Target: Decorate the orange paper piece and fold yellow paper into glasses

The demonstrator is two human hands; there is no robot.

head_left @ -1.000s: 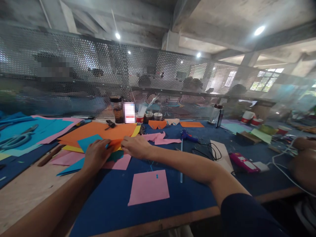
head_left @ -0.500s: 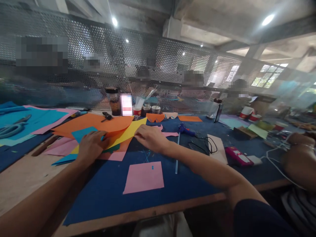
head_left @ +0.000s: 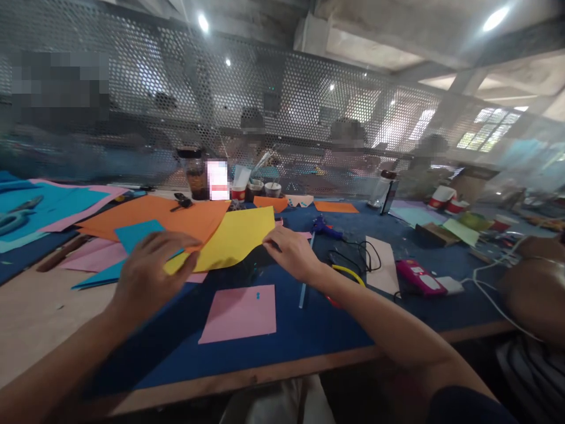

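A yellow paper sheet (head_left: 241, 235) is lifted and slightly bowed between my hands. My right hand (head_left: 293, 250) pinches its right edge between thumb and fingers. Over the sheet's left end is my left hand (head_left: 152, 274), its thumb apart from the stretched fingers. Whether those fingers touch the yellow sheet I cannot tell. An orange paper sheet (head_left: 176, 215) lies behind, with a blue paper piece (head_left: 136, 232) partly under my left hand. In front lies a pink paper piece (head_left: 241, 318) bearing tiny blue bits.
Scissors (head_left: 20, 215) rest on blue sheets at the left. A blue glue gun (head_left: 326, 227) with a black cord lies right of centre, near a magenta device (head_left: 421, 277). A yellow-and-red handle (head_left: 348, 272) shows behind my right forearm. Another person's arm (head_left: 536, 288) is at far right.
The yellow sheet has come out from the orange one and shows much more. My right hand has moved right with it; my left hand has lifted and opened. The yellow-and-red handle has come into view.
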